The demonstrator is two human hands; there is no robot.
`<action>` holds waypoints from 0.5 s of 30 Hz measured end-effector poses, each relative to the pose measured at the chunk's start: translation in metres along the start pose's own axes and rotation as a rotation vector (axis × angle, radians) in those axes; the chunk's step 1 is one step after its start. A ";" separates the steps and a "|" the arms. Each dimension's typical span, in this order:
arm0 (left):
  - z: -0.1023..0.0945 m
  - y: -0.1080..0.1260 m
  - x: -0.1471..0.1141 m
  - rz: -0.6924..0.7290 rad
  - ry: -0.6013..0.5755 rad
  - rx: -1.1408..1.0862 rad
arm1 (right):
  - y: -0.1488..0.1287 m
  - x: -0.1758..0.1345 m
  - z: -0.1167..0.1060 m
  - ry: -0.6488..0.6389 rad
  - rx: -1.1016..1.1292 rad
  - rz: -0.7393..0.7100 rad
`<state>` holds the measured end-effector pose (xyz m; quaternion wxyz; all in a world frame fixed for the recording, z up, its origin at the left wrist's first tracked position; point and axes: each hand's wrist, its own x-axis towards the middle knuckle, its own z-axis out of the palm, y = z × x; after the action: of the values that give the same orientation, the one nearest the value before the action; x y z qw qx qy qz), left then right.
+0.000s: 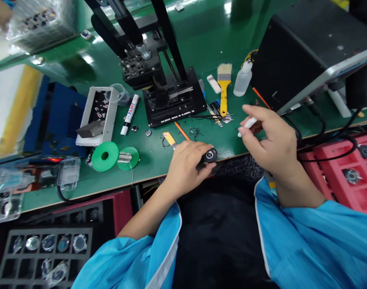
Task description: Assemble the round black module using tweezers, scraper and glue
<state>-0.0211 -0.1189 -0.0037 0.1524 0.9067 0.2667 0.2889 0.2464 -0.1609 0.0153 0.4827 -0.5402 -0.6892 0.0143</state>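
Note:
My left hand (185, 166) is closed around a round black smartwatch body (210, 155), near the bench's front edge. The back of the watch, with a ring of small sensor spots, faces up. Off to the right, my right hand (269, 138) is raised and pinches a slim white stick-like tool (249, 123) between thumb and fingers. That tool's exact kind is unclear. Just beyond the left hand lie an orange stick (182, 131), a yellow-handled blade (169, 139) and some thin black scraps (196, 132). Black tweezers (206, 117) rest a little farther back.
A black press (174, 104) stands at the back centre. Around it are a yellow brush (224, 90), a squeeze bottle (243, 79), a paint marker (130, 114) and a green solder spool (105, 156). A dark box-shaped machine (304, 52) stands right; trays with watch parts (47, 245) sit below left.

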 end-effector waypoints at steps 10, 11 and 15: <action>-0.005 -0.006 -0.003 -0.133 0.240 -0.243 | -0.016 -0.016 0.013 0.017 0.294 0.220; -0.005 -0.006 -0.004 -0.161 0.262 -0.278 | -0.017 -0.016 0.015 0.011 0.319 0.229; -0.009 -0.004 -0.002 -0.275 0.261 -0.463 | -0.024 -0.012 0.020 -0.030 0.391 0.221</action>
<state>-0.0295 -0.1154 0.0006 0.3570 0.7584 0.3314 0.4330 0.2149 -0.1696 0.0101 0.5633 -0.5085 -0.6171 0.2084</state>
